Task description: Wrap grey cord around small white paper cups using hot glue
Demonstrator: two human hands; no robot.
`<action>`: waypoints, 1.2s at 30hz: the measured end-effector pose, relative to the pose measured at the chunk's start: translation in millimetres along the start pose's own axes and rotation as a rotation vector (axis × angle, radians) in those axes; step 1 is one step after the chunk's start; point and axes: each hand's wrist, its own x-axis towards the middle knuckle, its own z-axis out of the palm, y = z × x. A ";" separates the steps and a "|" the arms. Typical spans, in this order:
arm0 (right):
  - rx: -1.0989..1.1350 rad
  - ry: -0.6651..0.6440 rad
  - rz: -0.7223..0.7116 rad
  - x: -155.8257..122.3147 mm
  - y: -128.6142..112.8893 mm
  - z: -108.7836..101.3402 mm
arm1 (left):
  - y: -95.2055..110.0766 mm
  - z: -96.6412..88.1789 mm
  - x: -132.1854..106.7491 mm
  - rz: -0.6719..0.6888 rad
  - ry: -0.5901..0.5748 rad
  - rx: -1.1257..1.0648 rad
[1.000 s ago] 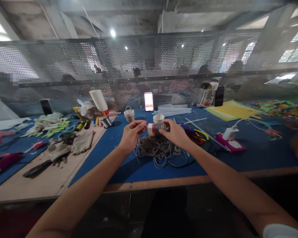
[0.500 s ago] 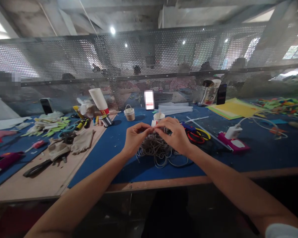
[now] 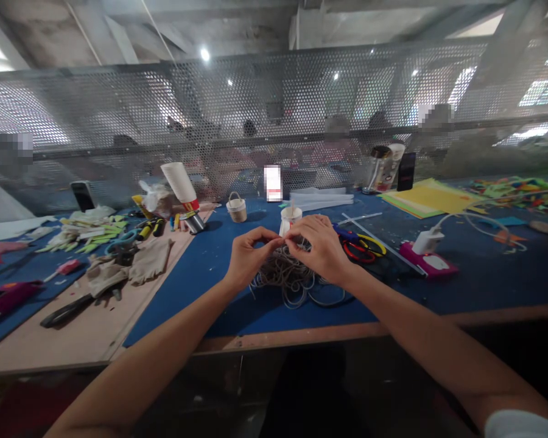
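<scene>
Over a tangled heap of grey cord (image 3: 288,281), my left hand (image 3: 252,255) and my right hand (image 3: 320,249) meet fingertip to fingertip. Both are closed in a pinch, thumb against forefinger. Whatever lies between the fingertips is too small to make out. Just behind them stands a white paper cup (image 3: 291,214) with a thin stick-like piece upright in it; my right fingers hide its lower part. Farther back on the left is a small cup wrapped in cord with a looped handle (image 3: 236,210).
Scissors with red and yellow handles (image 3: 363,249) lie right of the cord. A purple power strip with a white charger (image 3: 428,258) sits farther right. Stacked paper cups (image 3: 180,185), gloves (image 3: 150,261) and a black-handled tool (image 3: 68,311) are leftward. A bright phone (image 3: 273,184) stands behind.
My hands keep their pinch and have hardly shifted. A white piece showing by the fingertips before is now less distinct, and more of the paper cup's front shows. The view moved very slightly.
</scene>
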 end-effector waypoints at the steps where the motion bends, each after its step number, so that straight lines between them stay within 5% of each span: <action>1: 0.000 -0.002 0.001 -0.2 0.5 0.2 | 0.6 0.0 -0.1 0.001 -0.006 0.003; 18: 0.207 -0.018 0.106 2.6 3.4 -0.3 | 1.1 1.5 0.7 -0.068 -0.055 -0.095; 28: 0.033 -0.064 -0.008 2.1 6.5 2.2 | 1.9 -1.2 1.5 0.083 0.016 0.042; 36: 0.017 -0.111 -0.010 0.6 11.1 5.1 | -2.9 -4.2 1.7 0.179 -0.044 0.159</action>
